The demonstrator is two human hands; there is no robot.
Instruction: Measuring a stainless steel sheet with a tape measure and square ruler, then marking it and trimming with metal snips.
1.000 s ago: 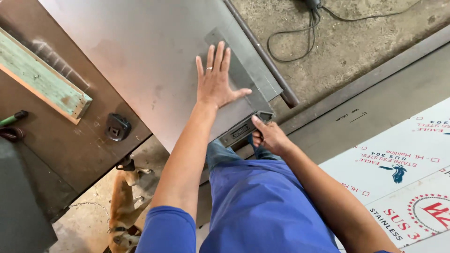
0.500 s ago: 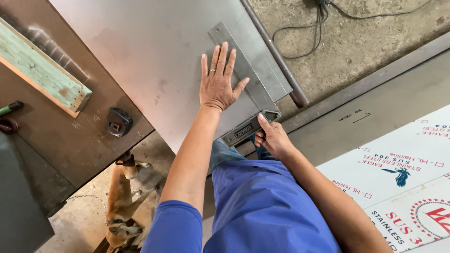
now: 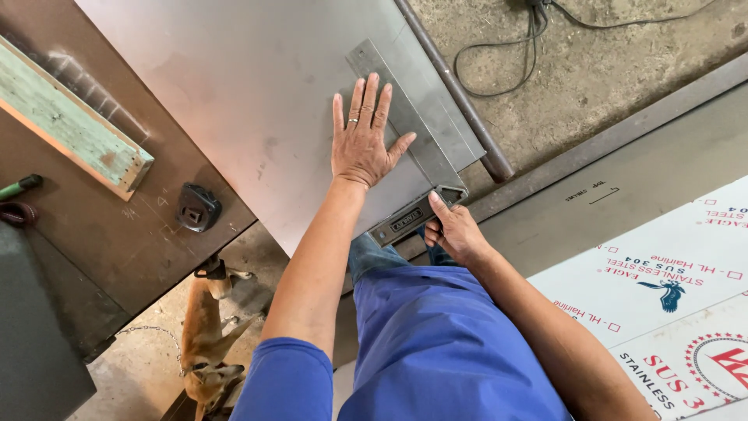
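Observation:
A large grey steel sheet lies on a brown workbench. My left hand presses flat, fingers spread, on the sheet and on the blade of a metal try square laid along the sheet's right edge. My right hand grips the square's dark stock, which is butted against the sheet's near edge. My blue sleeves and trousers fill the lower middle.
A green-painted wood block and a small black tape measure rest on the bench at left. A steel pipe runs beside the sheet. Film-covered sheets lie at right. A brown dog stands below. A black cable lies on the concrete.
The view has shifted slightly. Both hands hold the same grip on the sheet and square, which sit a little further along the near edge.

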